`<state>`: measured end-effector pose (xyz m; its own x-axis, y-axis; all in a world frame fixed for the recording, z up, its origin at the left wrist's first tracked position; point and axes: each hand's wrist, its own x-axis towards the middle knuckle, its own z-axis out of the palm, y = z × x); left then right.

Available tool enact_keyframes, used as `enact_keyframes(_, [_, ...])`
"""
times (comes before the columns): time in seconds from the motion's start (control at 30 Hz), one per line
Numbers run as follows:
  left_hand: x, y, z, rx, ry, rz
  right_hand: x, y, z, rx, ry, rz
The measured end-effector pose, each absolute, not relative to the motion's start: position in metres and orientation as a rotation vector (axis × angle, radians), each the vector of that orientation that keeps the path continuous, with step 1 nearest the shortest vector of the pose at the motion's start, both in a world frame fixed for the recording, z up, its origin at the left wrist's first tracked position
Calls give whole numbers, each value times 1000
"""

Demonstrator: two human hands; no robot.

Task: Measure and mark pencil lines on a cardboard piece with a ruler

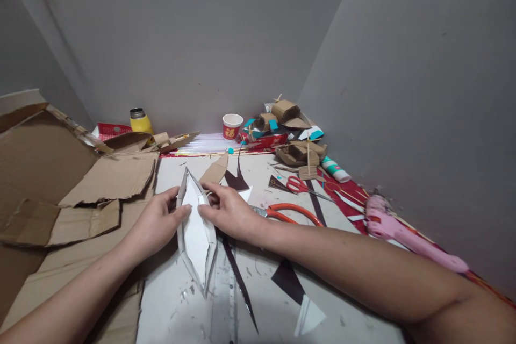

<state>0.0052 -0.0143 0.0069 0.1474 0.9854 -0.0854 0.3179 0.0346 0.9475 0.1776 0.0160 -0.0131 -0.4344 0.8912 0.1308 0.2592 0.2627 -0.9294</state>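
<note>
A white paper boat hull [197, 247], pointed at both ends with raised side walls, is held above the board in the middle of the view. My left hand [163, 220] grips its left wall, thumb inside and fingers outside. On the opposite wall my right hand [231, 212] pinches in the same way, its thumb pressing inward. Orange-handled shears [296, 212] lie partly behind my right forearm. Beneath and beside the hull are a clear ruler [231, 301] and dark paper scraps [288, 279].
Torn cardboard [108, 177] covers the left side. Small cardboard boats [300, 150], a paper cup [233, 126] and a yellow bottle [140, 122] stand toward the back. Red scissors [298, 185] and a pink glue gun [403, 226] lie on the right.
</note>
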Motion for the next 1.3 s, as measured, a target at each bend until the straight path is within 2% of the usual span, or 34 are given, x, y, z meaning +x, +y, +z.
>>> enact_keyframes(0.87, [7, -17, 5, 1614, 1431, 957, 175, 9, -12, -973, -1892, 1242])
enact_keyframes(1.1, [4, -13, 1, 1629, 1448, 978, 181, 6, -1, -988, -1862, 816])
enact_keyframes(1.3, [6, -17, 3, 1640, 1468, 947, 185, 4, -9, -858, -2197, 426])
